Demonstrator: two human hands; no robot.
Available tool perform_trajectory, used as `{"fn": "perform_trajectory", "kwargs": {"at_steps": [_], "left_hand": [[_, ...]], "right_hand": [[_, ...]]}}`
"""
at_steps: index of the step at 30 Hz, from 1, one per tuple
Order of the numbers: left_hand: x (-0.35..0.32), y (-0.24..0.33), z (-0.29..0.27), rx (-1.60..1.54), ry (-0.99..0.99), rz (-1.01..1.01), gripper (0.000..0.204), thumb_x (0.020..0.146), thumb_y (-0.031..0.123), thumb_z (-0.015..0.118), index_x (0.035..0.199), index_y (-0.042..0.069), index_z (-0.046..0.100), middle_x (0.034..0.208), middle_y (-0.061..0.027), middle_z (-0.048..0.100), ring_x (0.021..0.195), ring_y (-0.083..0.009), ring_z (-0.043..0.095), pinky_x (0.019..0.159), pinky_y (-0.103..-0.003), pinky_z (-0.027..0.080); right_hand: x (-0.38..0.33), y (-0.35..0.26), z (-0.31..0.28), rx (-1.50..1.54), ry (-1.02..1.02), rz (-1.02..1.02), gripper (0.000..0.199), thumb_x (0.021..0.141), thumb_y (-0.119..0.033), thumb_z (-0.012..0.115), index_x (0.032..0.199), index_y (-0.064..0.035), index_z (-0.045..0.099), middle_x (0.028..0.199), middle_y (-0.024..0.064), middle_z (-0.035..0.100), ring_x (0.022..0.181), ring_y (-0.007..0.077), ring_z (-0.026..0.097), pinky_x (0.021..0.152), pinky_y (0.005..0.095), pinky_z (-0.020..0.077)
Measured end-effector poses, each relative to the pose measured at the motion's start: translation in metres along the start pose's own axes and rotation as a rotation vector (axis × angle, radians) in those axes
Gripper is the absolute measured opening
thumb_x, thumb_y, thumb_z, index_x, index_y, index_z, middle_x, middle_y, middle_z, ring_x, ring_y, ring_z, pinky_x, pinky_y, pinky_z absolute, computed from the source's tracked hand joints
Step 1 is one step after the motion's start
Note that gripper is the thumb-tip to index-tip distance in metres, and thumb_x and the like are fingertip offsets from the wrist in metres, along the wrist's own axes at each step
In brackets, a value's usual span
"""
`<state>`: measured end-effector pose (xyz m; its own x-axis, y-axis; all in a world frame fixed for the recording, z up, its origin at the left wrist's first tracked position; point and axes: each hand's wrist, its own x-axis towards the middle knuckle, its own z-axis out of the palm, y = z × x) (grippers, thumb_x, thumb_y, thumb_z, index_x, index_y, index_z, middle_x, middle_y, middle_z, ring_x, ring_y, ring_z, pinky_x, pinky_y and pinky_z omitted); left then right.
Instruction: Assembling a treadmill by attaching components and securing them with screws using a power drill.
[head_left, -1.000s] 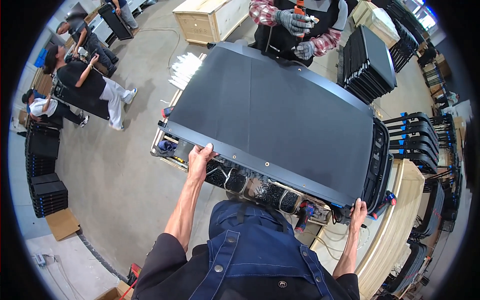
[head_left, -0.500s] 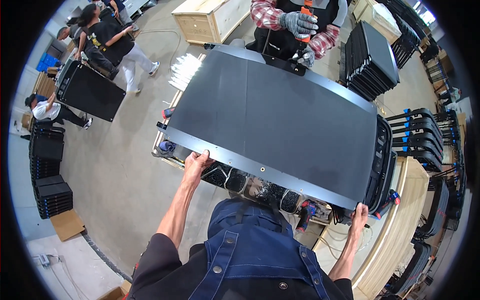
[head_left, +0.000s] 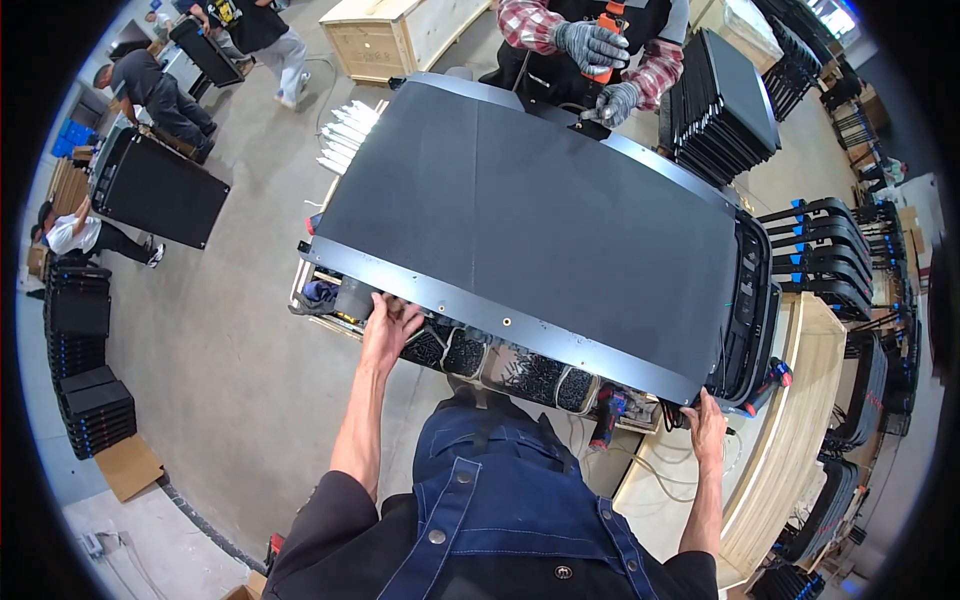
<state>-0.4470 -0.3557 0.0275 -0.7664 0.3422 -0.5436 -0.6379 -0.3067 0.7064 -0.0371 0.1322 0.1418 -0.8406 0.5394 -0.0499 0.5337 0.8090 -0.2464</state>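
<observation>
A treadmill deck with a wide dark belt lies before me, slanting down to the right. Along its near side runs a grey metal side rail with screw holes. My left hand is at the rail's lower edge, left of the middle, fingers spread and gripping nothing. At the near right corner, my right hand has its fingers closed on the rail's end. Across the deck, a co-worker's gloved hand holds an orange-and-black tool; the other glove is at the far edge.
Trays of black screws sit below the near rail. One cordless driver lies right of them, another by the deck's right end. A wooden crate stands at right, stacked decks behind. People handle another deck at left.
My left hand has let go of the rail and its fingers have spread. The deck sits slightly further left in view. The co-worker's lower glove has moved along the far edge.
</observation>
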Motion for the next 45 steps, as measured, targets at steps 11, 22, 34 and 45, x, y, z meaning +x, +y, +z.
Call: {"fn": "perform_trajectory", "kwargs": {"at_steps": [11, 22, 34, 45], "left_hand": [[0.029, -0.026, -0.011, -0.457, -0.108, 0.138, 0.057, 0.094, 0.048, 0.062, 0.136, 0.011, 0.053, 0.140, -0.0037, 0.056, 0.128, -0.0234, 0.054, 0.110, -0.042, 0.047], [0.021, -0.012, -0.006, -0.393, -0.076, 0.166, 0.050, 0.093, 0.038, 0.068, 0.131, 0.009, 0.055, 0.129, -0.0045, 0.060, 0.122, -0.0248, 0.060, 0.105, -0.043, 0.052], [0.032, -0.016, -0.027, -0.573, -0.193, 0.109, 0.037, 0.094, 0.027, 0.066, 0.126, 0.009, 0.063, 0.136, -0.0049, 0.060, 0.129, -0.0229, 0.053, 0.114, -0.044, 0.044], [-0.002, -0.105, -0.005, -0.145, 0.107, -0.143, 0.041, 0.095, 0.047, 0.066, 0.117, 0.013, 0.063, 0.113, 0.0020, 0.066, 0.103, -0.0150, 0.062, 0.090, -0.031, 0.053]], "right_hand": [[0.021, 0.009, -0.009, -0.005, -0.058, 0.008, 0.024, 0.090, -0.018, 0.069, 0.103, 0.0005, 0.062, 0.072, 0.0243, 0.063, 0.066, 0.0446, 0.062, 0.060, 0.0478, 0.0462], [0.029, 0.016, 0.000, -0.012, -0.103, 0.078, 0.026, 0.090, -0.021, 0.069, 0.085, -0.0008, 0.054, 0.070, 0.0243, 0.061, 0.069, 0.0463, 0.061, 0.058, 0.0479, 0.0456], [0.036, 0.010, -0.013, 0.123, -0.050, 0.096, 0.031, 0.089, -0.032, 0.068, 0.080, -0.0036, 0.061, 0.056, 0.0142, 0.056, 0.054, 0.0313, 0.061, 0.054, 0.0425, 0.0442], [-0.064, 0.028, 0.057, 0.750, 0.822, 0.593, 0.022, 0.099, -0.015, 0.063, 0.114, 0.0001, 0.066, 0.082, 0.0099, 0.071, 0.076, 0.0164, 0.070, 0.070, 0.0306, 0.0538]]}}
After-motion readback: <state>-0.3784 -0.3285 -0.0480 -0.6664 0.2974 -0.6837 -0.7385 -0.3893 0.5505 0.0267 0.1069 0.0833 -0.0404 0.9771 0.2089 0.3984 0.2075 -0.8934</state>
